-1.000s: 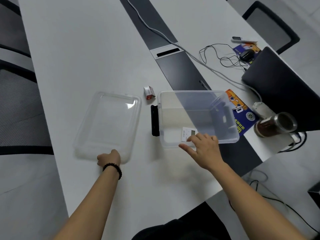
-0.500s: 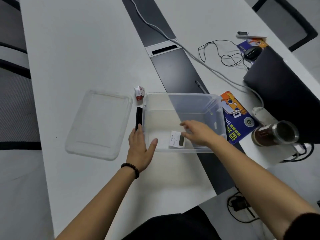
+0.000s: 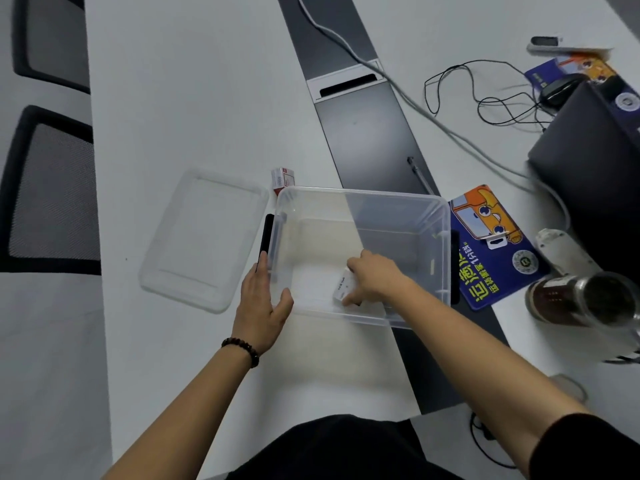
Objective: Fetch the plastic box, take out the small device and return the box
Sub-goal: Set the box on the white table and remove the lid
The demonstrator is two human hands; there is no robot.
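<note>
The clear plastic box (image 3: 363, 199) stands open on the white table, with black latches on its left and right sides. Its clear lid (image 3: 204, 237) lies flat to the left of it. My right hand (image 3: 372, 278) reaches down inside the box, its fingers closed around the small white device (image 3: 343, 287) at the near wall. My left hand (image 3: 261, 303) rests against the box's near left corner, thumb on the front wall, fingers by the left latch.
A small red and white carton (image 3: 282, 178) sits behind the box's left corner. To the right lie a blue card (image 3: 491, 244), a glass jar (image 3: 581, 299), a dark laptop (image 3: 595, 168) and cables (image 3: 485, 98). Black chairs (image 3: 48, 188) stand on the left.
My left hand left the lid and came over to the box's near left corner. My right hand went from the box's rim down inside and closed on the small device.
</note>
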